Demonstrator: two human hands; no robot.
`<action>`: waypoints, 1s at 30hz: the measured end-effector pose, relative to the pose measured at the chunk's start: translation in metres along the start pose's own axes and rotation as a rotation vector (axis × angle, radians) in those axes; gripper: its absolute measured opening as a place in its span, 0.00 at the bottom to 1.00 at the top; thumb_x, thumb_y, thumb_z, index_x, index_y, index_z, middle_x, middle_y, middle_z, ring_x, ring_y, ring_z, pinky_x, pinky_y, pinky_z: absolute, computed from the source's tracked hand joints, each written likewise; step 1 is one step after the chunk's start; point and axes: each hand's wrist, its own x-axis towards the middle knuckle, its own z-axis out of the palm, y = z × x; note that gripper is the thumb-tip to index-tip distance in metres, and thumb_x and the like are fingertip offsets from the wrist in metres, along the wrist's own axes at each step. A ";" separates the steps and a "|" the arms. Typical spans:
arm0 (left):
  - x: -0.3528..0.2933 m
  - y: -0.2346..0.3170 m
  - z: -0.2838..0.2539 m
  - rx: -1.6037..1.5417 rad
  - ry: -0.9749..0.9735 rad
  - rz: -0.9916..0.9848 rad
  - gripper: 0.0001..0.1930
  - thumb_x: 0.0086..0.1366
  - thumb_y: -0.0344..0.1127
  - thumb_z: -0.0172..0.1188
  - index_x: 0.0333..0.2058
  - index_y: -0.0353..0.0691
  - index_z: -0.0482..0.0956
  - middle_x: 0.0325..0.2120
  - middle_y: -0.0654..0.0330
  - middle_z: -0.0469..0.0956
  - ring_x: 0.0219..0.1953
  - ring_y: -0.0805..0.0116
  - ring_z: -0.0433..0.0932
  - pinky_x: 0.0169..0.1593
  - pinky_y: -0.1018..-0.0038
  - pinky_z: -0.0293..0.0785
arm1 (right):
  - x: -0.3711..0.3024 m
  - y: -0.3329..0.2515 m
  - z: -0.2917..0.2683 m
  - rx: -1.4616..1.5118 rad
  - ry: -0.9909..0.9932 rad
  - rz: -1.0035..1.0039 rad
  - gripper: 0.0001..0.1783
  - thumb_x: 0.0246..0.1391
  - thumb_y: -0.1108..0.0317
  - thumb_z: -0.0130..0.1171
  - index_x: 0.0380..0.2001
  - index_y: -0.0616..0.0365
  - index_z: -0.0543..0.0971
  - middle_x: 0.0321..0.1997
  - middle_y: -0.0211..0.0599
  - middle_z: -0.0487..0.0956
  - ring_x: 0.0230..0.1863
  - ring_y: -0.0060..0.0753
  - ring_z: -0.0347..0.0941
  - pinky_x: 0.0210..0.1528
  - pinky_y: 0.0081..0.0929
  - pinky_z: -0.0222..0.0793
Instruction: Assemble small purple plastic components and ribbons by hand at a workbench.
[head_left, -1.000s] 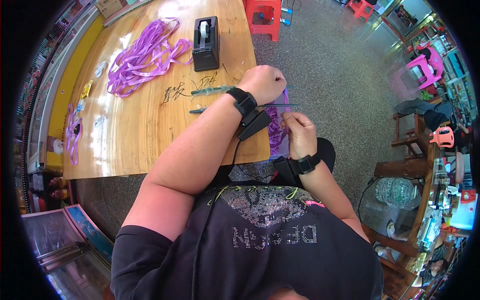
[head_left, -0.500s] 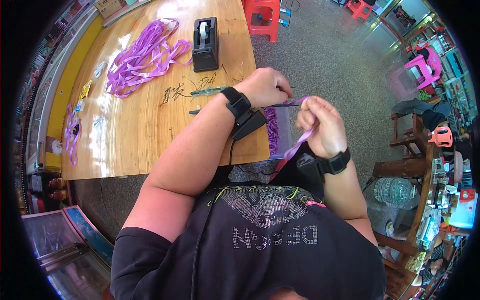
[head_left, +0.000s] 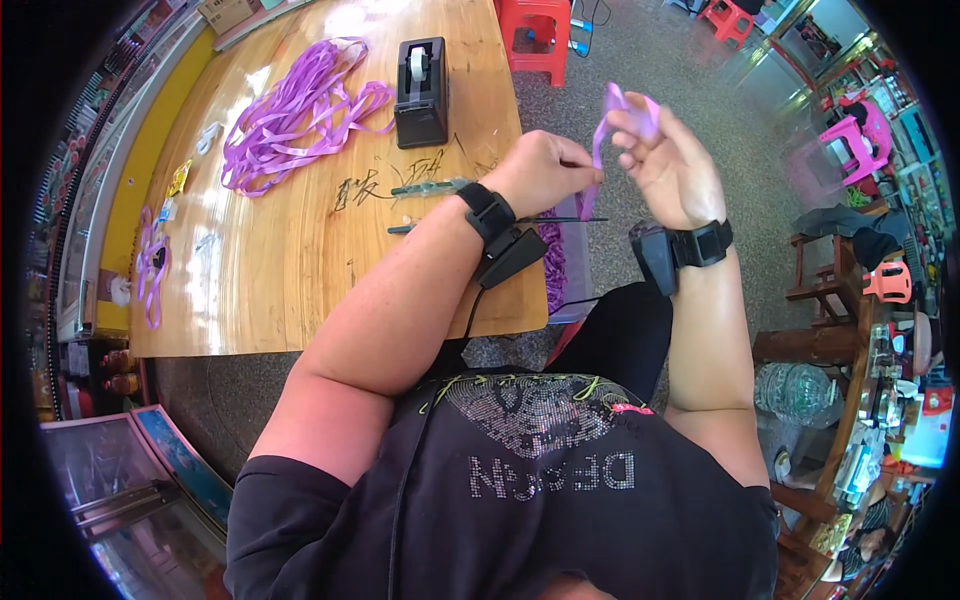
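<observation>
A strip of purple ribbon [head_left: 598,150] runs between my two hands beyond the table's right edge. My left hand [head_left: 545,172] is closed, pinching the ribbon at its fingertips. Just below those fingers a thin dark rod [head_left: 585,219] points right; whether the left hand grips it is hidden. My right hand [head_left: 672,175] is raised, palm partly showing, with the ribbon looped at its curled fingers, slightly blurred. Under the left hand, a clear bin [head_left: 572,270] beside the table holds crumpled purple ribbon pieces [head_left: 552,265].
On the wooden table [head_left: 300,290] lie a heap of purple ribbon [head_left: 290,130], a black tape dispenser [head_left: 422,95] and green sticks [head_left: 425,188]. A red stool [head_left: 535,40] stands beyond the table. Wooden furniture [head_left: 810,340] and a large clear bottle [head_left: 797,393] are at right.
My right hand has gone up and away from me, lifting the ribbon, and its fingers have loosened somewhat. My left hand stays nearly in place, now pinching the ribbon.
</observation>
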 end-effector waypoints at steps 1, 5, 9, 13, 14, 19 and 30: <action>0.001 -0.001 0.000 -0.032 0.108 0.005 0.09 0.54 0.35 0.64 0.30 0.35 0.82 0.23 0.60 0.80 0.27 0.75 0.75 0.34 0.76 0.73 | 0.003 0.002 -0.014 -0.001 -0.002 0.003 0.19 0.62 0.61 0.47 0.50 0.63 0.69 0.40 0.37 0.78 0.35 0.24 0.73 0.37 0.20 0.66; 0.009 0.000 -0.002 -0.030 0.174 -0.098 0.09 0.57 0.33 0.62 0.29 0.31 0.81 0.22 0.65 0.76 0.26 0.80 0.70 0.31 0.79 0.69 | 0.009 0.028 -0.064 -0.427 0.224 -0.114 0.14 0.58 0.65 0.52 0.43 0.62 0.76 0.38 0.33 0.78 0.37 0.22 0.72 0.41 0.20 0.65; 0.011 -0.010 -0.003 -0.035 0.232 -0.058 0.09 0.58 0.33 0.62 0.29 0.31 0.80 0.23 0.66 0.76 0.26 0.80 0.69 0.30 0.79 0.68 | -0.003 0.059 -0.034 -0.706 0.150 -0.137 0.05 0.50 0.71 0.61 0.28 0.61 0.81 0.27 0.25 0.74 0.30 0.17 0.68 0.36 0.17 0.62; 0.009 -0.003 -0.005 -0.027 0.229 -0.083 0.09 0.57 0.33 0.63 0.30 0.31 0.80 0.24 0.65 0.77 0.28 0.80 0.71 0.32 0.79 0.69 | 0.010 0.067 -0.034 -0.978 0.043 -0.228 0.07 0.45 0.70 0.64 0.25 0.63 0.81 0.26 0.29 0.76 0.30 0.19 0.70 0.33 0.21 0.64; 0.011 -0.005 -0.005 -0.024 0.230 -0.084 0.09 0.57 0.33 0.63 0.30 0.31 0.80 0.24 0.65 0.77 0.28 0.80 0.71 0.32 0.79 0.69 | 0.014 0.068 -0.036 -0.915 0.032 -0.179 0.07 0.45 0.69 0.64 0.25 0.63 0.81 0.26 0.30 0.77 0.30 0.19 0.70 0.33 0.21 0.65; 0.016 -0.012 -0.002 -0.032 0.366 -0.065 0.09 0.58 0.33 0.61 0.31 0.31 0.80 0.26 0.62 0.79 0.30 0.76 0.75 0.35 0.78 0.72 | 0.029 0.074 -0.038 -0.601 0.086 0.051 0.06 0.45 0.70 0.64 0.26 0.63 0.80 0.28 0.31 0.79 0.30 0.19 0.71 0.35 0.19 0.66; 0.008 -0.003 0.001 0.400 0.151 0.014 0.09 0.54 0.35 0.59 0.30 0.37 0.82 0.25 0.50 0.79 0.29 0.56 0.79 0.35 0.68 0.74 | 0.038 0.099 -0.062 -0.167 0.108 0.302 0.04 0.47 0.71 0.58 0.29 0.57 0.77 0.28 0.32 0.77 0.29 0.27 0.73 0.36 0.25 0.68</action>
